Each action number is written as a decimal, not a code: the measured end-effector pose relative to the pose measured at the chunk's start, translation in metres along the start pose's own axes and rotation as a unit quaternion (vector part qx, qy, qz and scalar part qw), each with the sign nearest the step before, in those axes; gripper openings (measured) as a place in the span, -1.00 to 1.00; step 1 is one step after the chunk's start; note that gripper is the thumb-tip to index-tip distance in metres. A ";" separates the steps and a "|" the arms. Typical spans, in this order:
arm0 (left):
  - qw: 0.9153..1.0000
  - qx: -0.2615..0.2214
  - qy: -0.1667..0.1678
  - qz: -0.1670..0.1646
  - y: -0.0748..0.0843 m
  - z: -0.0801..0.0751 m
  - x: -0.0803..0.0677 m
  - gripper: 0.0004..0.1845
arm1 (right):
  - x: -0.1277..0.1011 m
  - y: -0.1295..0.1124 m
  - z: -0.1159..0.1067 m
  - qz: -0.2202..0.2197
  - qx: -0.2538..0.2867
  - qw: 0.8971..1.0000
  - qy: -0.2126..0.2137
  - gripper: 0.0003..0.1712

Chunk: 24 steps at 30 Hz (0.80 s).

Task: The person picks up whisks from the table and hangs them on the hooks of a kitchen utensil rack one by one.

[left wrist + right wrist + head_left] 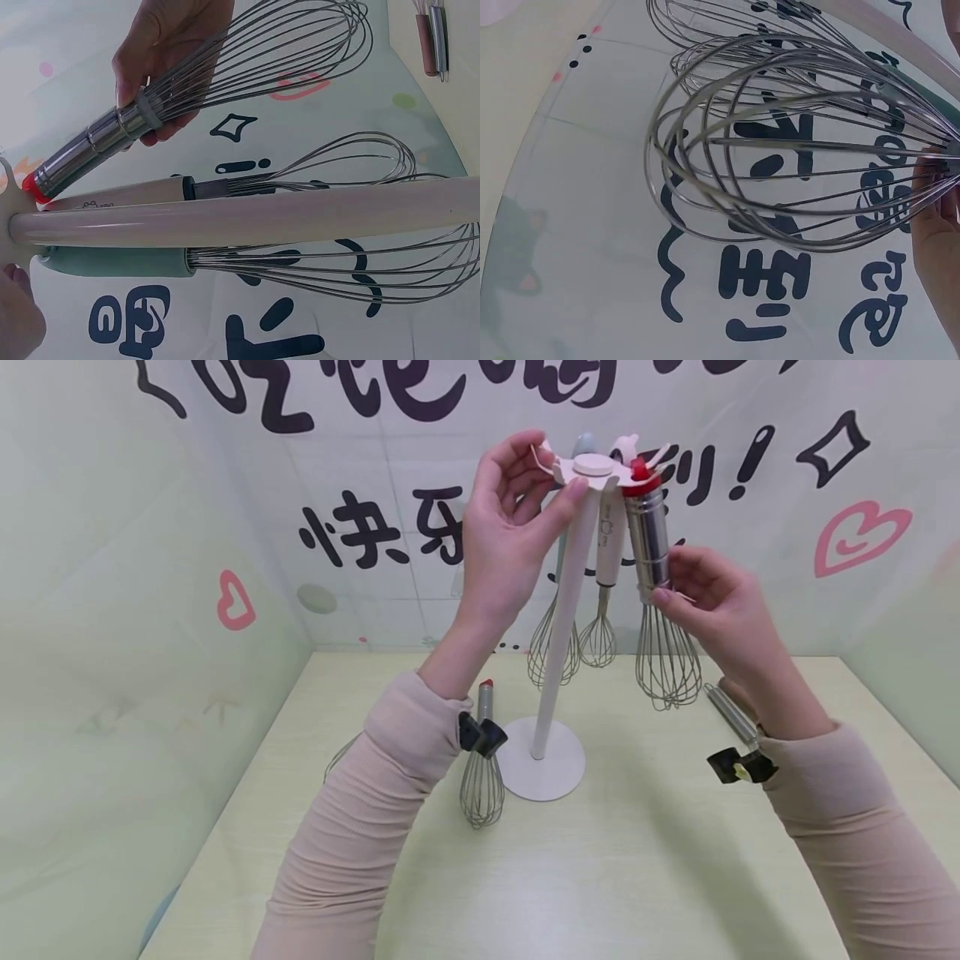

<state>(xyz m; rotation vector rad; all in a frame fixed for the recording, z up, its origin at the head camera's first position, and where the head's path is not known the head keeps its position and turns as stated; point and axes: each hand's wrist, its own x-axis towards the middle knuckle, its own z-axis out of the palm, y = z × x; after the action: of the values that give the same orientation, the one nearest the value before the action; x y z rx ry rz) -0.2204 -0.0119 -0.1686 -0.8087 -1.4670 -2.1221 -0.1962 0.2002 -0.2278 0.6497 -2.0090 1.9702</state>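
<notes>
Pinching low on its steel handle, right grip (pixel 708 593) holds the red-capped whisk (pixel 648 539), red end up at the white stand (pixel 567 627)'s top; hooked or not, cannot tell. Left grip (pixel 513 514) pinches the stand's rim. Step judged: engaging whisk with hook. Next move calls for checking the hook before easing off. Pale-handled whisk (pixel 610 539) hangs beside; small whisk (pixel 482 785) lies on desk (pixel 600 885).

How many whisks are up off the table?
3: teal-handled whisk behind the pole, white-handled whisk in the middle, red-topped whisk in the right hand. None seems hidden.
</notes>
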 end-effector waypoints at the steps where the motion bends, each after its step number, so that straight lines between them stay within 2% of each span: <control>1: 1.000 0.000 0.000 0.000 0.000 0.000 0.000 -0.41 | 0.000 0.001 0.001 0.000 0.002 1.000 0.001 -0.63; 9: 1.000 0.005 0.000 -0.008 0.002 0.000 0.000 -0.42 | 0.001 0.006 0.008 -0.009 0.005 1.000 -0.001 -0.61; 17: 1.000 0.004 0.000 -0.003 0.001 0.000 0.000 -0.41 | 0.001 0.007 0.015 0.003 -0.009 1.000 0.000 -0.61; 24: 1.000 0.003 0.002 -0.014 0.002 0.001 0.000 -0.42 | 0.000 0.008 0.019 0.003 -0.003 1.000 -0.006 -0.60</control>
<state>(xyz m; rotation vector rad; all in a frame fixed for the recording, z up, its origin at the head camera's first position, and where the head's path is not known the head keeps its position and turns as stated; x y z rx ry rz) -0.2186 -0.0120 -0.1669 -0.7862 -1.4902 -2.1369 -0.1980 0.1808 -0.2358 0.6570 -2.0251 1.9669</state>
